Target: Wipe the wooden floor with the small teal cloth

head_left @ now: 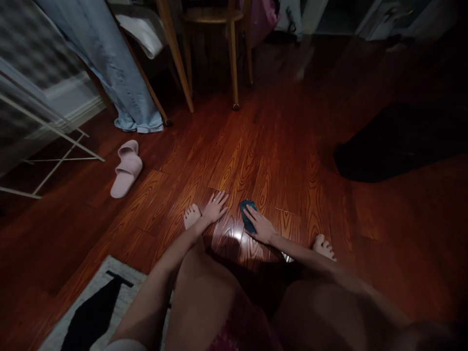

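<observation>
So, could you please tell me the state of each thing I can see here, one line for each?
left hand: open, flat on the wooden floor.
right hand: open, fingers resting on the cloth.
cloth: lying on the floor, partly under the right hand.
slippers: not worn, lying together on the floor.
jeans: hanging, hems reaching the floor.
stool: standing upright.
rug: lying flat.

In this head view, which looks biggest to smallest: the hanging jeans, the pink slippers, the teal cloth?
1. hanging jeans
2. pink slippers
3. teal cloth, partly hidden under the right hand
</observation>
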Demonstrator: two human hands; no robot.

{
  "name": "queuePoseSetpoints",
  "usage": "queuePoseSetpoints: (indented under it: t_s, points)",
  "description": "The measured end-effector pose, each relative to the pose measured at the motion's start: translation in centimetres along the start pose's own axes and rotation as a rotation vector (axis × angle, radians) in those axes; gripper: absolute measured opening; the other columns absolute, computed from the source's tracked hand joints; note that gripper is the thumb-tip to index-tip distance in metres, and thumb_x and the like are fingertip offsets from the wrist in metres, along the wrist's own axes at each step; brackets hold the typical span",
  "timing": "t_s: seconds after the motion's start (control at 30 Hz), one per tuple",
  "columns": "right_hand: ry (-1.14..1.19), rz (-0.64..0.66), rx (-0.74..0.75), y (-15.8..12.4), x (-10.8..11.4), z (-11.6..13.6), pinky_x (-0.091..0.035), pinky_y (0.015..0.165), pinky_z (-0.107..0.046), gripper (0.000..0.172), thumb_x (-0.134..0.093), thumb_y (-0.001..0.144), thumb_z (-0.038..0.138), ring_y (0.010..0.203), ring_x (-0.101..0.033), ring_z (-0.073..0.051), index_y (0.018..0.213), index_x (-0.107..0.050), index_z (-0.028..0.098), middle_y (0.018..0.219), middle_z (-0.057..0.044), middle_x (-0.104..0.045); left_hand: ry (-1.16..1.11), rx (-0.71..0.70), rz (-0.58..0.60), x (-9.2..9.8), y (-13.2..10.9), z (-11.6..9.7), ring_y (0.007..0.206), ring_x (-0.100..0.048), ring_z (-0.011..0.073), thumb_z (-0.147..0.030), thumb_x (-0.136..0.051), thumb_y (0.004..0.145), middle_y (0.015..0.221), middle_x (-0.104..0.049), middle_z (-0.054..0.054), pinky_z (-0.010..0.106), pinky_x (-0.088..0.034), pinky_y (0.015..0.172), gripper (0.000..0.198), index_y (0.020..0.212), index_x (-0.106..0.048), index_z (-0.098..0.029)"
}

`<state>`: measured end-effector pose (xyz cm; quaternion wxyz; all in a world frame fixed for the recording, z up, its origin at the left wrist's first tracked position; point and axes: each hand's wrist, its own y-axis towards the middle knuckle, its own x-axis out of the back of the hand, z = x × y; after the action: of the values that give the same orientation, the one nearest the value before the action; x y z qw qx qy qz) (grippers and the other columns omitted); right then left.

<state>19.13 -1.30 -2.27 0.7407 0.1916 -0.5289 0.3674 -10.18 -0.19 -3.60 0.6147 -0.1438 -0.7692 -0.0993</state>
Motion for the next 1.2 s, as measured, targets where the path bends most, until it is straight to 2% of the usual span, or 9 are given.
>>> queuePoseSetpoints:
  t_s: [0.1,0.2,0.47,0.67,0.8,0.97,1.2]
  points:
    - [-0.023,-0.019,-0.035,0.7,0.0,-0.7,-0.027,0.124,-0.050,0.087,-0.052,0.096,0.053,0.156,-0.020,-0.030,0.164,-0.017,0.012,0.169,-0.018,-0.021,-0.004,-0.039,0.027,0.5,-0.6,0.5,0.157,-0.015,0.0243,-0.043,-0.035,0.107,0.169,-0.020,0.014,0.048,-0.016,0.127,0.061,0.161,-0.031,-0.014]
    - [-0.059,-0.033,-0.052,1.3,-0.2,-1.2,-0.026,0.124,-0.050,0.081,-0.046,0.099,0.051,0.156,-0.020,-0.029,0.164,-0.017,0.012,0.169,-0.018,-0.023,0.005,-0.050,0.043,0.8,-1.1,0.8,0.157,-0.015,0.0237,-0.044,-0.035,0.108,0.169,-0.021,0.014,0.048,-0.019,0.126,0.061,0.161,-0.031,-0.015]
    - [-0.065,-0.125,-0.084,2.9,-1.5,-2.5,-0.025,0.124,-0.051,0.078,-0.038,0.102,0.046,0.156,-0.019,-0.029,0.166,-0.005,0.015,0.171,-0.014,-0.018,0.055,-0.095,0.081,1.2,-1.8,1.6,0.157,-0.014,0.0218,-0.045,-0.035,0.107,0.170,-0.021,0.010,0.044,-0.019,0.126,0.062,0.162,-0.029,-0.019]
    - [-0.029,-0.200,-0.192,4.8,-1.6,-4.3,-0.021,0.125,-0.054,0.076,-0.035,0.103,0.045,0.157,-0.016,-0.031,0.166,-0.002,0.019,0.172,-0.010,-0.009,0.085,-0.042,0.055,0.5,-2.1,0.6,0.158,-0.010,0.0224,-0.038,-0.036,0.105,0.170,-0.020,0.008,0.045,-0.012,0.128,0.063,0.164,-0.025,-0.017]
    - [-0.060,-0.179,-0.252,5.7,-0.6,-4.6,-0.024,0.124,-0.053,0.073,-0.034,0.104,0.043,0.156,-0.018,-0.031,0.166,-0.006,0.018,0.172,-0.012,-0.012,0.071,0.011,0.013,-0.3,-2.1,-0.4,0.158,-0.011,0.0244,-0.032,-0.038,0.102,0.169,-0.022,0.011,0.048,-0.010,0.128,0.064,0.163,-0.028,-0.014]
    - [-0.108,-0.098,-0.226,4.7,0.0,-4.3,-0.028,0.122,-0.053,0.072,-0.036,0.104,0.042,0.156,-0.020,-0.031,0.166,-0.007,0.020,0.172,-0.013,-0.013,0.048,0.032,-0.040,-0.9,-2.1,-0.5,0.157,-0.015,0.0249,-0.031,-0.039,0.100,0.168,-0.027,0.010,0.051,-0.010,0.127,0.065,0.163,-0.029,-0.018]
    - [-0.126,-0.160,-0.189,3.0,-1.4,-4.1,-0.025,0.123,-0.056,0.077,-0.036,0.104,0.037,0.157,-0.017,-0.030,0.165,0.008,0.023,0.172,-0.010,-0.004,0.036,0.003,-0.029,-0.8,-2.1,0.2,0.157,-0.015,0.0224,-0.039,-0.037,0.103,0.170,-0.020,0.005,0.047,-0.009,0.128,0.063,0.164,-0.026,-0.023]
